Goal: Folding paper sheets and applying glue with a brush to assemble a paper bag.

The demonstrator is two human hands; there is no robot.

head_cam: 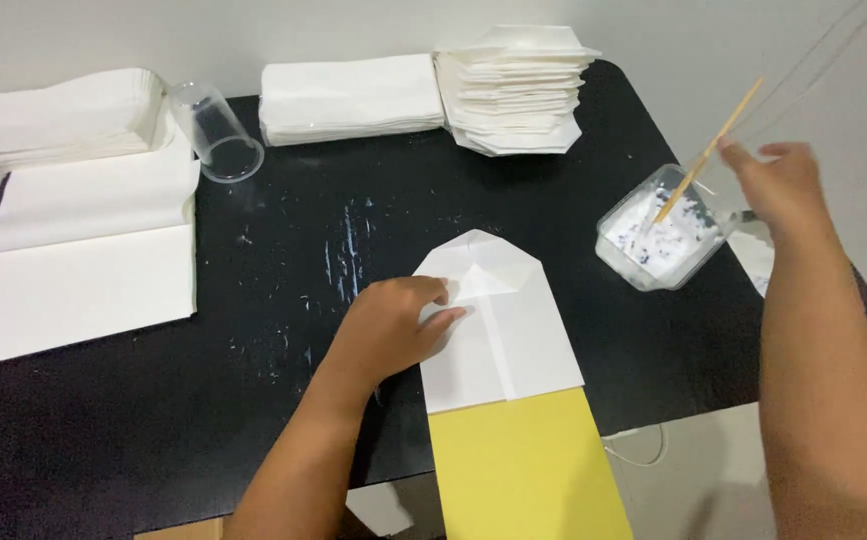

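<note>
Black table: hands apart, edge near.

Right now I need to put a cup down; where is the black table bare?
Bare patches: the black table in front of the flat white sheets, left of the left hand; and the middle, between the folded white paper and the far stacks. It is crowded by the right hand, paste tub and stick.

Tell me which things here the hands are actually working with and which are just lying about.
In use:
left hand pressing the folded white paper bag
yellow card under it
right hand holding the wooden stick
clear tub of white paste

Lying about:
clear plastic cup on its side
stacks of white paper
flat white sheets
</note>
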